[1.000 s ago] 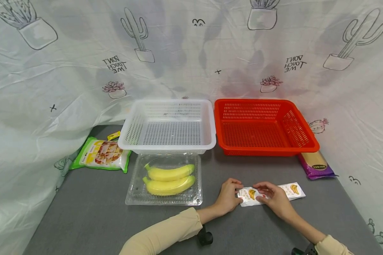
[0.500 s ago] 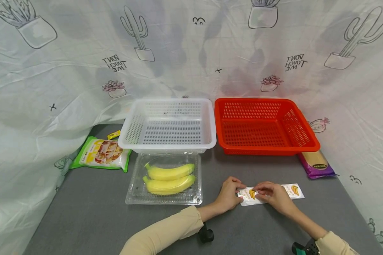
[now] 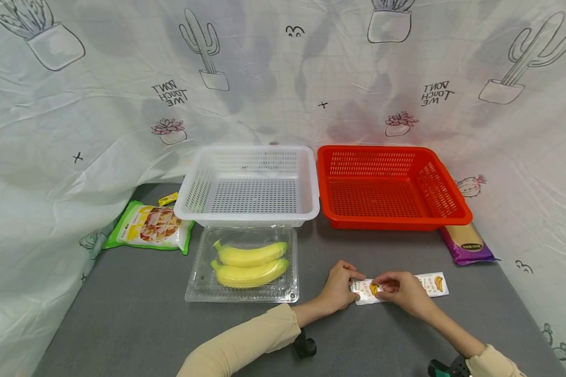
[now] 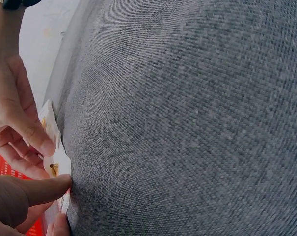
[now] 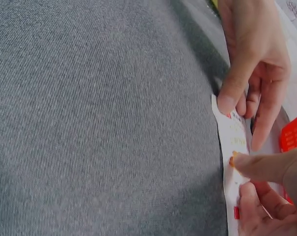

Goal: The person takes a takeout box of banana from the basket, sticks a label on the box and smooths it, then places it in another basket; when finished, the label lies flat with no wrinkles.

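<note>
A white strip of labels (image 3: 431, 284) printed with bananas lies on the grey table, right of centre. My left hand (image 3: 338, 287) holds its left end, with the thumb (image 5: 228, 103) on top and the fingers at the far edge. Over the strip's middle, my right hand (image 3: 407, 295) pinches at a banana label with thumb and fingertips, covering part of the strip. In the right wrist view its thumb or finger tip overlaps an orange-yellow print (image 5: 233, 160). Left of the hands is a clear plastic clamshell box (image 3: 195, 294) with two yellow bananas (image 3: 252, 273) in it.
A white basket (image 3: 247, 217) and a red basket (image 3: 396, 221) stand side by side at the back. Green-edged food bag (image 3: 158, 228) and small yellow packet (image 3: 168, 199) lie left; a purple package (image 3: 469, 246) lies right, partly under the red basket. A printed curtain (image 3: 283, 78) hangs behind.
The right hand has shifted only slightly at the strip, its fingertips still close to the banana print. The strip's right end has moved a little left and down. The left hand stays in place.
</note>
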Demonstrator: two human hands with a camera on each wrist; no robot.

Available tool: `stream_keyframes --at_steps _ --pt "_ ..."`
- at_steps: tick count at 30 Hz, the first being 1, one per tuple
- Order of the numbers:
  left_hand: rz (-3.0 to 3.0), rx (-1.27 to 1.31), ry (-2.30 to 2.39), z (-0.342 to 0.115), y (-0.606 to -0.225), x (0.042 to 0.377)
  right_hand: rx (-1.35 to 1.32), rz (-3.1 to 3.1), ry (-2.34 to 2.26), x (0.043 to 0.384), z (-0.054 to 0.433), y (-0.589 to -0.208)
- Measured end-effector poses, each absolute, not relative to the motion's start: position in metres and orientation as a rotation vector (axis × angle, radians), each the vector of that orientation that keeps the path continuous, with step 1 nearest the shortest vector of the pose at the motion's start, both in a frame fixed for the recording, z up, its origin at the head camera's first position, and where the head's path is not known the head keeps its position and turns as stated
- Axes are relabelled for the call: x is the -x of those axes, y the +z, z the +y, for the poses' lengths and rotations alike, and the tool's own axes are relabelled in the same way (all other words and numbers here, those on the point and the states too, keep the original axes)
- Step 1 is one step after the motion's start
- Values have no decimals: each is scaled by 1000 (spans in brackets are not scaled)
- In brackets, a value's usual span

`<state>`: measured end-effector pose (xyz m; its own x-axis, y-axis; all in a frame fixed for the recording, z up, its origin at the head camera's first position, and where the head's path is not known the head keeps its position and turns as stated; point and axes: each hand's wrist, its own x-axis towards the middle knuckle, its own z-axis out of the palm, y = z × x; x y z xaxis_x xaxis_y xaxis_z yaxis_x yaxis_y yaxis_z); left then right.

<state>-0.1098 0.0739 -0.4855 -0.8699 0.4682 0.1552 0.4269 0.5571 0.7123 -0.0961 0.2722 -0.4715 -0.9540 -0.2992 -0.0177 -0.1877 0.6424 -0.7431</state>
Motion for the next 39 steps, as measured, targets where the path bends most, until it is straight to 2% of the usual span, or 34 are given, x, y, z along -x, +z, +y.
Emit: stream_keyframes --at_steps 16,24,31,39 --pt "2702 -738 1099 75 -481 110 289 2764 -1263 90 271 -478" --pt "2669 -786 1123 73 -487 112 378 2649 -1557 85 279 -489" --pt "2610 -765 1129 73 -484 113 309 2462 -1701 88 283 -492" --pt "2613 -755 1046 77 -479 115 453 2451 -1753 87 283 -493"
